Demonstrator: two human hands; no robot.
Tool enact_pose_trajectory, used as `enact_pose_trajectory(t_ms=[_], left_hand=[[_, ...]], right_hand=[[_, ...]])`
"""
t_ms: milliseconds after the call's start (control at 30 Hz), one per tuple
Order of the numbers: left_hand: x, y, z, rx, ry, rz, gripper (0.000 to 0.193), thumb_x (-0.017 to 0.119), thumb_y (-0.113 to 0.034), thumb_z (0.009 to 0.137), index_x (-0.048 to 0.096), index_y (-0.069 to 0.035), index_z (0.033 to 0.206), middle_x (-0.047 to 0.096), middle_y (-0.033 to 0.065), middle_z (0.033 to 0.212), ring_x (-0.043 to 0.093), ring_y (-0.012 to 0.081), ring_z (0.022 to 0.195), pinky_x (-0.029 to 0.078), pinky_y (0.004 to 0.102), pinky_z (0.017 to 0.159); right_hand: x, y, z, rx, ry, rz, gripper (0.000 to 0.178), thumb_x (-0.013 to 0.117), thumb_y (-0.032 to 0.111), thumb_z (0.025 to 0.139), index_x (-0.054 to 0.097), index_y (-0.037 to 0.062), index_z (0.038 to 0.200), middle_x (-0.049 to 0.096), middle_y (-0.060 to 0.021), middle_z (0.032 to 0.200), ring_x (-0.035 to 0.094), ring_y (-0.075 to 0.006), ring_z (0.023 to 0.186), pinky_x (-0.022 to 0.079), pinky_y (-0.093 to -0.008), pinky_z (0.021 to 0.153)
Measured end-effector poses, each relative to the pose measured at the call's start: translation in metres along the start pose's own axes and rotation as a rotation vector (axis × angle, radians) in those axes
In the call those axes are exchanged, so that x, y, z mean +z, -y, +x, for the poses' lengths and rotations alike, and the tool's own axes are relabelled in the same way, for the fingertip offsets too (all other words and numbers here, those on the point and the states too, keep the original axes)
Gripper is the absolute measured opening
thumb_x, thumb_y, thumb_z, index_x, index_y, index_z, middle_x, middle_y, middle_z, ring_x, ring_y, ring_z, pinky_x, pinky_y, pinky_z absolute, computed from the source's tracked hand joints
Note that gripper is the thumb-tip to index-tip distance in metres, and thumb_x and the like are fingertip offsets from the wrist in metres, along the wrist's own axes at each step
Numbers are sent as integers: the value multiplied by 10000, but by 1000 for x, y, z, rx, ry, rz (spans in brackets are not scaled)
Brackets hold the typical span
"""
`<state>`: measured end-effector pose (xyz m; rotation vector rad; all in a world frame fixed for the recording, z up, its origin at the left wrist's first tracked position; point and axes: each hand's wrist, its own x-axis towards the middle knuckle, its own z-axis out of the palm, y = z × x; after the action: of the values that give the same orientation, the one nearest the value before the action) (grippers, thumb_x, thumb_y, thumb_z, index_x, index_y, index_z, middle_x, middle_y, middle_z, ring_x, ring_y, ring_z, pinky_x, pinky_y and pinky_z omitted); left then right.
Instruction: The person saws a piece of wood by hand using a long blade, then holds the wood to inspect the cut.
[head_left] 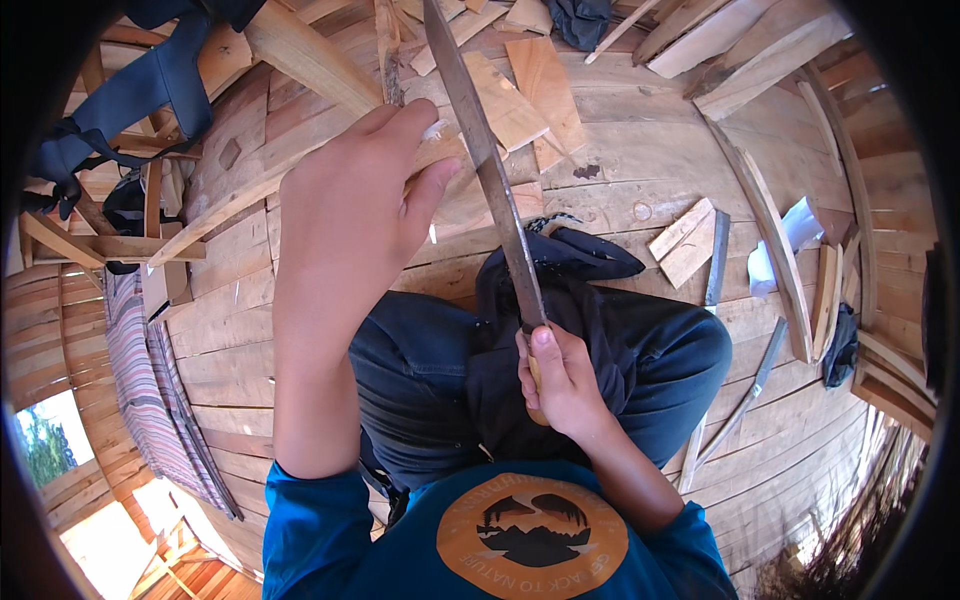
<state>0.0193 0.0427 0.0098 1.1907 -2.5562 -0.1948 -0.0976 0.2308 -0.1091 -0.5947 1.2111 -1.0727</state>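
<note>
My right hand (562,385) grips the light wooden handle of a machete (487,160). Its long, dark, worn blade slants up and left past my left hand, to the top edge of the view. My left hand (360,190) is raised left of the blade with its fingers curled in. A pale wooden surface (436,150) shows between its index finger and thumb; whether the hand grips it is hidden. Dark cloth (515,385) lies across my lap between my bent knees, under the machete.
Boards (545,100) and offcuts lie ahead on the plank floor (640,160). A long beam (310,55) slants in from upper left, near blue straps (150,95). To the right are short wood pieces (685,243), a metal-grey strip (717,260) and white paper (785,250). Striped cloth (150,370) hangs left.
</note>
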Motion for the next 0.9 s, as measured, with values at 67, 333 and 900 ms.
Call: enact_pose_trajectory(t_ms=[67,333,900], left_hand=[[1,3,-2,24,-38,-15,364,703,-234,849,618,38,1075,657,234,968,644,402,787,495,415,660],[2,7,-7,7,-62,1,389,718,-236,842,604,58,1069,647,255,910,635,426,807,487,399,667],[1,23,-19,10,-107,52,339,710,-238,849,602,47,998,626,234,867,604,414,746,470,396,646]], right_hand=[[-2,-17,13,82,-18,40,497,359,509,1021,470,59,840,435,-6,562,422,-71,434,367,-227,412],[3,-3,4,-80,-17,-85,481,348,486,1030,457,66,823,423,2,561,423,-66,443,356,-222,410],[-2,-10,17,-99,-140,-348,448,481,365,1006,518,-28,794,518,-225,582,568,-432,570,431,-451,540]])
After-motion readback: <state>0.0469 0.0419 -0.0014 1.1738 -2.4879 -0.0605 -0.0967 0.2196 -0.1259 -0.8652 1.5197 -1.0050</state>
